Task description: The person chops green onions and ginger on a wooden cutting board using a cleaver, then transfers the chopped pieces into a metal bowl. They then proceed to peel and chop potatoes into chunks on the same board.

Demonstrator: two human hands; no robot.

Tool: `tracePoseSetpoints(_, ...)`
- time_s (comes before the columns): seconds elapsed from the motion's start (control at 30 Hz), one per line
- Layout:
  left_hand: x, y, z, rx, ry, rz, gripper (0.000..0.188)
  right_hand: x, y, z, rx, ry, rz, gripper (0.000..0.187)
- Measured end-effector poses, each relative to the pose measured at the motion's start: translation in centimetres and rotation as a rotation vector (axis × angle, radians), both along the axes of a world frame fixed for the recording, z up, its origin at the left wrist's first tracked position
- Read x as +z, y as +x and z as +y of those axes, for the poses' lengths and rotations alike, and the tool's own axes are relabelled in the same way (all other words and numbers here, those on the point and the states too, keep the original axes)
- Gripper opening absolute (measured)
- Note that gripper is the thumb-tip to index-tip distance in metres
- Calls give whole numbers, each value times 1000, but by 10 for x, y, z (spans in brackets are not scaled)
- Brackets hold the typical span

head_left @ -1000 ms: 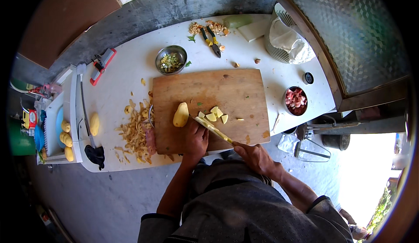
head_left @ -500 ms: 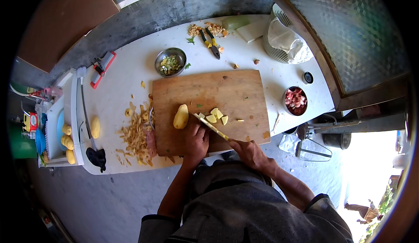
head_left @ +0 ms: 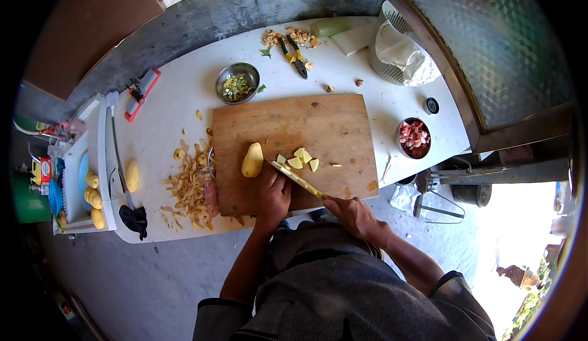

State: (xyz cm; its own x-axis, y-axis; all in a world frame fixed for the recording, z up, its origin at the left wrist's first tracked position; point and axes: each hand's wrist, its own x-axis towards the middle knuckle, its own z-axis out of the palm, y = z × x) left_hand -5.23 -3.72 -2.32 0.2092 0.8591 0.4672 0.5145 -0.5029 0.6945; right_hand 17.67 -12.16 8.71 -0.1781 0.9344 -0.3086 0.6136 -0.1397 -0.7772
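Observation:
On the wooden cutting board (head_left: 337, 117), my right hand (head_left: 352, 214) grips a knife (head_left: 298, 180) by its handle. The blade slants up and left, with pale potato bits along its side. Against the blade's near side, my left hand (head_left: 274, 194) is closed with curled fingers; whatever it holds is hidden under them. Cut potato pieces (head_left: 299, 159) lie just beyond the blade. A whole peeled potato (head_left: 252, 160) rests just beyond my left fingers, toward the board's left side.
Potato peels (head_left: 187, 185) are heaped left of the board, with another potato (head_left: 132, 175) farther left. Behind the board stand a metal bowl (head_left: 246, 71) of chopped greens and pliers (head_left: 295, 59). At right are meat chunks (head_left: 413, 134) in a bowl and a plastic basket (head_left: 380, 56).
The whole view has shifted slightly. Both hands and the knife keep nearly the same place on the board, and the cut pieces lie as before.

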Motion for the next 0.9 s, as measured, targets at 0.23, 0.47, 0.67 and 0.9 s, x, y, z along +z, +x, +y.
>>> tracePoseSetpoints(0.23, -7, -6, -6, 14, -126, 39, 21, -19, -2, 1, -52, 69, -26, 41)
tracePoseSetpoints(0.47, -7, -5, -4, 17, -18, 30, 24, 5, 8, -5, 21, -10, 35, 45)
tracePoseSetpoints(0.67, -10, -7, -4, 4, -47, 18, 29, 24, 5, 1, 36, -127, 7, 42)
tracePoseSetpoints(0.9, -9, -4, -2, 24, 20, 21, 18, -17, -7, 2, -26, 72, -19, 38)
